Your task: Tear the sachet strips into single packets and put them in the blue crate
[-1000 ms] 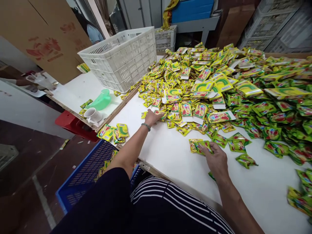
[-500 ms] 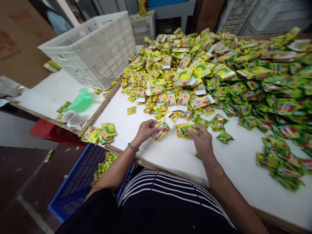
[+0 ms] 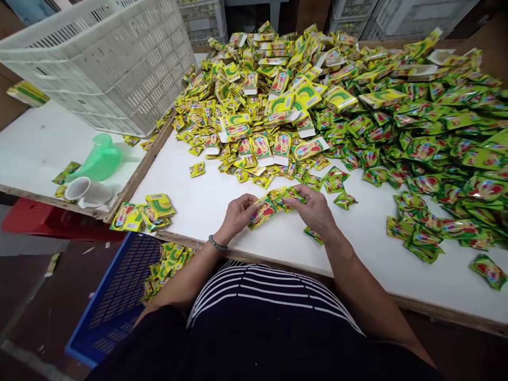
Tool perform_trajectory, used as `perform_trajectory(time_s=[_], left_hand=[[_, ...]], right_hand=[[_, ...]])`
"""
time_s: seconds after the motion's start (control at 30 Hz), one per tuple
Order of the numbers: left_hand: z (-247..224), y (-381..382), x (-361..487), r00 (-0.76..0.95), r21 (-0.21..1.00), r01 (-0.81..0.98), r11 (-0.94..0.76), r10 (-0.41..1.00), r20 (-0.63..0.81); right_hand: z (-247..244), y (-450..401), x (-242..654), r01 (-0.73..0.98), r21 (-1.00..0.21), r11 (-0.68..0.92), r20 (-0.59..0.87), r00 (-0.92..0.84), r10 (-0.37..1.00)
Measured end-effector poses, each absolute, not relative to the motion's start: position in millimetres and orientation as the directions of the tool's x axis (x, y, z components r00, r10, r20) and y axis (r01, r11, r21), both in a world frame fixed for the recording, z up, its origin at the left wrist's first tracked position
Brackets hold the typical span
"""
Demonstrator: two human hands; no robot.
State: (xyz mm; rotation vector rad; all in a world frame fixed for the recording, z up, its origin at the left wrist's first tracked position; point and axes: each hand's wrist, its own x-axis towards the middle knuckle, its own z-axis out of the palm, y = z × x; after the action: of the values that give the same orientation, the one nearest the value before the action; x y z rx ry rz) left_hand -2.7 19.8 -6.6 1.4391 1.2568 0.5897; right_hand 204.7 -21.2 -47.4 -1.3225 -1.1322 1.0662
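Observation:
My left hand [image 3: 243, 212] is closed on a small yellow-green cardboard box [image 3: 262, 212] with a red fruit print, tilted above the white table. Pinched in my right hand [image 3: 311, 207] are small yellow and green candy packets [image 3: 291, 198], which meet the box's right end. Whether they are inside the box's mouth I cannot tell. One green packet [image 3: 313, 235] lies on the table beneath my right wrist. Beyond my hands spreads a heap of yellow packets and small boxes [image 3: 262, 148], with green packets [image 3: 420, 151] to the right.
Several boxes [image 3: 159, 205] lie at the table's left edge, above a blue crate [image 3: 107, 296] holding more. A white crate [image 3: 130, 69], a green scoop [image 3: 101, 159] and a white mug [image 3: 88, 191] stand on the left table. A wooden strip [image 3: 138, 172] divides the tables.
My right hand has moved left, bringing the packets against the open end of the box. The view has shifted, so the heap and crates sit further left.

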Motion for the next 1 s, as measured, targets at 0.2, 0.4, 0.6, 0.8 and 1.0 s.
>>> perform_trajectory(time_s=[0.2,0.4,0.6,0.8,1.0], left_hand=[[-11,19,-1,0.343,0.931,0.270,0.245,0.879,-0.331],[-8,18,0,0.382,0.940,0.222,0.259,0.864,-0.328],[-5,14,2,0.428,0.943,0.284,0.176,0.856,-0.289],[-13,14,7,0.473,0.939,0.195,0.283,0.811,-0.343],[-18,12,7,0.422,0.925,0.062,0.374,0.830,-0.364]], right_hand=[[-44,-16,222,0.111,-0.994,0.010,0.015,0.049,0.999],[-43,-16,226,0.116,-0.993,0.035,0.041,0.053,0.998],[-31,-17,219,0.318,-0.948,0.025,0.045,0.057,0.997],[-34,-13,207,0.271,-0.962,0.014,0.097,0.297,0.950],[-43,-20,188,0.303,-0.953,0.015,0.118,0.326,0.938]])
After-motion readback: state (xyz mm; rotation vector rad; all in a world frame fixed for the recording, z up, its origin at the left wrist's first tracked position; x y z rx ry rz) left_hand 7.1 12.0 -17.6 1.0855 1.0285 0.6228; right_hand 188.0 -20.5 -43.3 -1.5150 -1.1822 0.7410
